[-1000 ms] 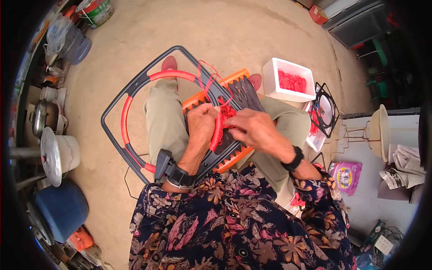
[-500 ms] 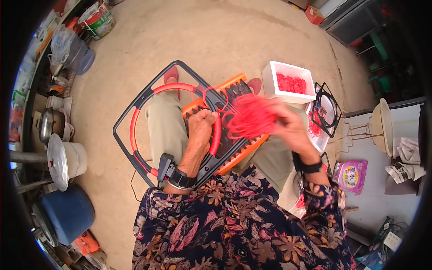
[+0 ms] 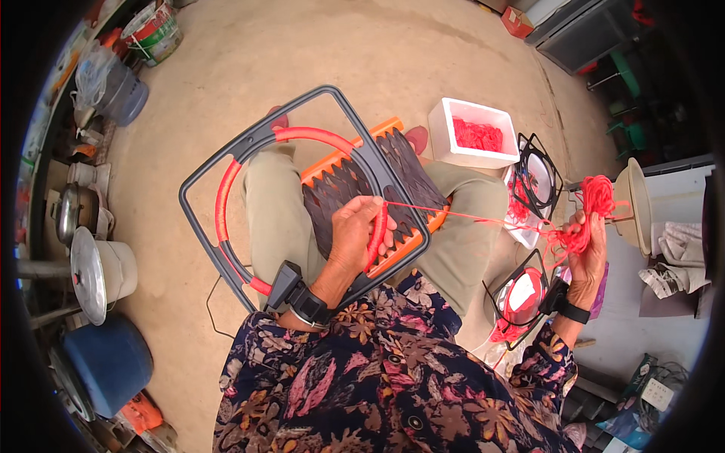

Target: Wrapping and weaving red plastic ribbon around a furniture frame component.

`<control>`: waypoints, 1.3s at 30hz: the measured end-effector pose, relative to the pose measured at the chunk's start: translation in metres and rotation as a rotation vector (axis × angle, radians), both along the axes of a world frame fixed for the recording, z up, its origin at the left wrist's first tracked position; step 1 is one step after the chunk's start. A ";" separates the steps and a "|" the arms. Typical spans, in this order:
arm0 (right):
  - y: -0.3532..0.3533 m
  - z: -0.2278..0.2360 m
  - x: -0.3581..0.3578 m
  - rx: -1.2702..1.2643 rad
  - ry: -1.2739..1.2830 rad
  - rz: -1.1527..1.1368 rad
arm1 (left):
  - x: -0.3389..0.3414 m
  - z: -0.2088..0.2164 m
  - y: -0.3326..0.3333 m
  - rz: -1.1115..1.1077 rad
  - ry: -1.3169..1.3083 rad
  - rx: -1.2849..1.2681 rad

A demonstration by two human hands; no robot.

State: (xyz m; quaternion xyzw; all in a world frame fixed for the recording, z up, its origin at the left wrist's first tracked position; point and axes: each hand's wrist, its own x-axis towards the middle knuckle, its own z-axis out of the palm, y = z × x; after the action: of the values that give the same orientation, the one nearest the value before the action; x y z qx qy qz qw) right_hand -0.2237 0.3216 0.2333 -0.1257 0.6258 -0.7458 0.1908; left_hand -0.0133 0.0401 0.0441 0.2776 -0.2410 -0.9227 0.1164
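Note:
A dark grey square frame [image 3: 202,172] with a round inner ring leans over my lap. Stretches of the ring are wrapped in red cord [image 3: 222,204]. My left hand [image 3: 358,230] is closed around the wrapped right side of the ring, thumb and finger pinching at the cord. From there a single strand [image 3: 464,217] runs taut to the right. Out at the right, my right hand [image 3: 587,245] grips a loose bundle of red cord [image 3: 596,198], with some loops hanging by the wrist. An orange-edged rack with dark slats [image 3: 408,162] lies under the frame across my legs.
A white foam box [image 3: 476,157] with red cord stands ahead on the right. Beside it are a white tray [image 3: 525,235] and black frames [image 3: 538,175]. Pots [image 3: 121,268] and a blue bucket [image 3: 109,362] line the left side. A round-topped stool [image 3: 638,208] stands at the right.
My right hand has swung far out to the right with the cord bundle, drawing the strand straight. My left hand stays on the ring, and the frame has shifted slightly.

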 end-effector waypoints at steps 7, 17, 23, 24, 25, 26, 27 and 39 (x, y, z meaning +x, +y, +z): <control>-0.133 0.010 0.042 0.314 0.396 0.196 | -0.003 -0.002 0.022 0.003 -0.110 -0.118; -0.249 -0.132 0.092 0.817 1.587 1.107 | -0.003 -0.007 0.051 -0.126 -0.132 -0.312; -0.236 -0.050 0.087 0.704 0.885 0.844 | -0.003 0.011 0.023 -0.015 -0.171 -0.227; -0.224 -0.041 0.086 0.888 0.700 0.837 | -0.004 0.014 0.018 -0.011 -0.200 -0.228; -0.211 -0.051 0.081 0.892 0.702 0.826 | -0.006 0.018 0.012 0.022 -0.209 -0.245; -0.196 -0.073 0.074 0.880 0.837 0.898 | -0.007 0.020 0.006 0.058 -0.220 -0.262; -0.188 -0.086 0.071 0.864 0.969 0.973 | -0.006 0.011 -0.001 0.133 -0.222 -0.375; -0.262 -0.178 0.083 0.819 1.678 1.059 | -0.008 -0.034 -0.042 0.589 -0.349 -0.483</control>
State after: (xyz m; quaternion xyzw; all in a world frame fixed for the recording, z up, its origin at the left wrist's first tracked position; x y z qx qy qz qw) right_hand -0.1407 0.0594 0.0553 -0.7795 0.6254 0.0230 0.0267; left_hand -0.0209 -0.0018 0.0103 0.4514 -0.3768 -0.7060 0.3947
